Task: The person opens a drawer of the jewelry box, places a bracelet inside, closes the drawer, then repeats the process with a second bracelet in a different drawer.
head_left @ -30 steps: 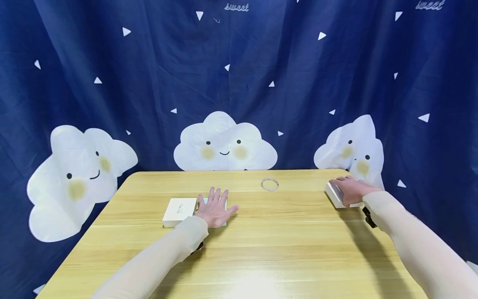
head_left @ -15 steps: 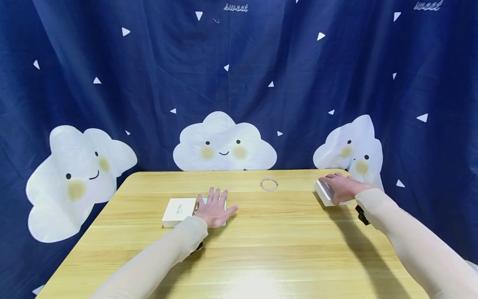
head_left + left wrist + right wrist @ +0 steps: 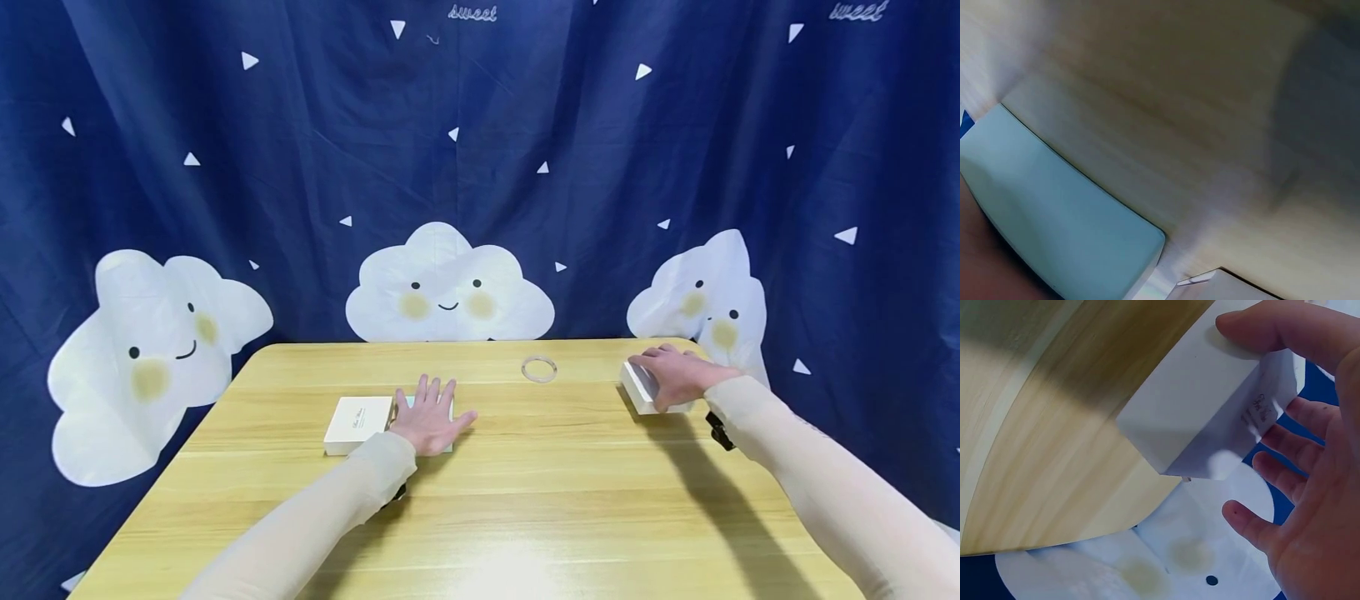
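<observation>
My left hand [image 3: 427, 423] lies with spread, straight fingers over a pale mint-green box [image 3: 1066, 206], hiding most of it in the head view. Just left of that hand is a flat white box [image 3: 357, 423] with small printing on its lid. At the right side of the table, my right hand [image 3: 678, 379] grips another white box [image 3: 1166, 400]. The thumb [image 3: 1254, 328] presses one side, and fingertips reach the printed face, which the right wrist view shows tilted. Between the hands, farther back, a thin translucent bangle [image 3: 539, 369] lies flat.
A light wooden table [image 3: 525, 492] with rounded far corners carries everything. Right behind its far edge hangs a dark blue curtain [image 3: 315, 150] printed with white clouds and triangles. Both forearms reach in from the near side.
My right hand has carried its white box leftward from near the table's right edge, more slowly in the last half second. The left hand, the other boxes and the bangle stay in place.
</observation>
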A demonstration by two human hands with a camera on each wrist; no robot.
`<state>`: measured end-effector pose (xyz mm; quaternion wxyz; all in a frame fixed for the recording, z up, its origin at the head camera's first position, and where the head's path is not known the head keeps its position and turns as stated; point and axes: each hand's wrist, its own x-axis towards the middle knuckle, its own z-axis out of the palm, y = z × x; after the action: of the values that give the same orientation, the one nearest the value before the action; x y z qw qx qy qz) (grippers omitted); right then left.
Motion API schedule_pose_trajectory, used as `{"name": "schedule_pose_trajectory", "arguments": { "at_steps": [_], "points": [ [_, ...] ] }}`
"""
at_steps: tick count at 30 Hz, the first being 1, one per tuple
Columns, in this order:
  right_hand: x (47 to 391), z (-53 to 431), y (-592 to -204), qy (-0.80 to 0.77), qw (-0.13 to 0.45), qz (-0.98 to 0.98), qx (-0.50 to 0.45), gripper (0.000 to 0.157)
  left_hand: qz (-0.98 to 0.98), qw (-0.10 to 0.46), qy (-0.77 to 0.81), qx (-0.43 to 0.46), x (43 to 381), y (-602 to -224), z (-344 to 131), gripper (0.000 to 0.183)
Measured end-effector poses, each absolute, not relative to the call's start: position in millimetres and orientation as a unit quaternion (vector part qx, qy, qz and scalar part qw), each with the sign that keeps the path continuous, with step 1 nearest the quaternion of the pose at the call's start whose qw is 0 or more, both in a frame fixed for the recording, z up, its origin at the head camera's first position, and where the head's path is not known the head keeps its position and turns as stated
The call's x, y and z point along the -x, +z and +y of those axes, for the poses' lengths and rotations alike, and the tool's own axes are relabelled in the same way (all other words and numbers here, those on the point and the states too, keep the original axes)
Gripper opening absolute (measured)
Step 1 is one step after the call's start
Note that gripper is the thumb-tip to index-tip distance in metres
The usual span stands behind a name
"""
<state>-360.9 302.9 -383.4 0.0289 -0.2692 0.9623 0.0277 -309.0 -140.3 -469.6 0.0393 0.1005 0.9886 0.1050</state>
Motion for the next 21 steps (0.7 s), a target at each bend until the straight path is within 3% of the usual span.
{"name": "schedule_pose_trajectory", "arguments": {
  "at_steps": [21],
  "points": [
    [353.6, 264.6, -382.6, 0.041, 0.039, 0.955, 0.292, 0.088, 0.989, 0.041, 0.104, -0.100, 308.5, -466.6, -139.9, 0.086]
  ]
}}
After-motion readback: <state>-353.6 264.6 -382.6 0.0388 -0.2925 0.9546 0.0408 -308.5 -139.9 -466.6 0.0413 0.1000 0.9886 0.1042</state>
